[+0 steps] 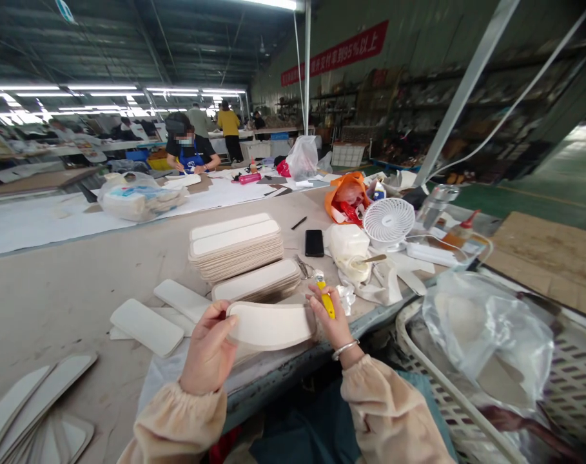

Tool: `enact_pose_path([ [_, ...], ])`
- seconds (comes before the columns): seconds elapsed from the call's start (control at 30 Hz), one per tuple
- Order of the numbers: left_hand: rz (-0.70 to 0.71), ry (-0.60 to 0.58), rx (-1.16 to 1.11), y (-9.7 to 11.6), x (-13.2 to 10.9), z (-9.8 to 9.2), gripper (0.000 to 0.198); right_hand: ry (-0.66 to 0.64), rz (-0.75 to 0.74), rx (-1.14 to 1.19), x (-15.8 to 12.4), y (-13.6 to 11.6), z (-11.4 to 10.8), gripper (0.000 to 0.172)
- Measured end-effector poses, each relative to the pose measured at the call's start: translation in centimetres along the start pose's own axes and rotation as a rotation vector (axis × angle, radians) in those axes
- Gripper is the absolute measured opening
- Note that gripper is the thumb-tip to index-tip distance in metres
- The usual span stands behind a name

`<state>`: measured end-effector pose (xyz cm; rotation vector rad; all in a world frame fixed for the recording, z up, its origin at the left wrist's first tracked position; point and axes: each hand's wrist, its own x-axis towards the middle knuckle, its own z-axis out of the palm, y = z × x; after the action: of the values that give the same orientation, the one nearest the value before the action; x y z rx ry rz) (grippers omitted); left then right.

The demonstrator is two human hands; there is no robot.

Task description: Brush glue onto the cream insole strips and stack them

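My left hand (pixel 209 348) pinches the left end of a white rounded panel (pixel 273 325), thumb on top. At the panel's right end is my right hand (pixel 332 319), its fingers wrapped round a yellow-handled tool (pixel 327 301) with a metal tip. That hand also touches the panel's edge. Just behind the held panel lies a low stack of similar panels (pixel 256 280), and beyond it a taller stack (pixel 235 245). Loose white panels (pixel 147 327) lie to the left of my left hand.
Dark-edged panels (pixel 46 403) fan out at the lower left. A phone (pixel 314 243), a white fan (pixel 388 222), an orange bag (pixel 347 196) and a glue bottle (pixel 459 233) stand or lie to the right. A plastic crate (pixel 447 386) is at the lower right. Across the table sits a person (pixel 190 151).
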<state>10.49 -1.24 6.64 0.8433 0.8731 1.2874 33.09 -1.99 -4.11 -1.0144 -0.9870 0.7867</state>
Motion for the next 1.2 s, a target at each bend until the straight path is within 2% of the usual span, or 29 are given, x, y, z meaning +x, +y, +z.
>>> enact_pose_path([
  [0.17,0.025,0.093,-0.044,-0.7,1.6,0.5,0.025,-0.031,0.056,-0.049,-0.4,-0.2,0.0,0.037],
  [0.37,0.08,0.199,-0.108,-0.7,4.2,0.1,0.022,-0.098,0.094,0.008,-0.4,-1.0,0.0,0.051],
  [0.5,0.137,0.31,-0.091,-0.8,5.4,-0.6,0.023,-0.06,0.091,0.018,0.0,-0.4,0.4,0.056],
  [0.63,0.163,0.377,-0.072,-1.2,5.7,-1.5,0.023,-0.007,0.098,-0.002,0.8,0.8,0.7,0.051],
  [0.77,0.13,0.414,-0.087,-1.8,4.9,-2.8,0.026,0.069,0.074,-0.007,1.7,1.5,1.2,0.048],
  [0.87,0.121,0.39,-0.018,-2.3,3.8,-4.1,0.024,0.086,0.074,-0.011,2.1,1.5,1.7,0.05],
  [1.0,-0.004,0.274,0.068,-2.7,1.5,-5.3,0.02,0.115,0.082,0.034,2.3,1.2,1.8,0.055],
  [1.2,-0.165,0.127,0.085,-3.0,-2.1,-5.8,0.023,0.133,0.082,0.121,2.5,0.3,1.4,0.056],
])
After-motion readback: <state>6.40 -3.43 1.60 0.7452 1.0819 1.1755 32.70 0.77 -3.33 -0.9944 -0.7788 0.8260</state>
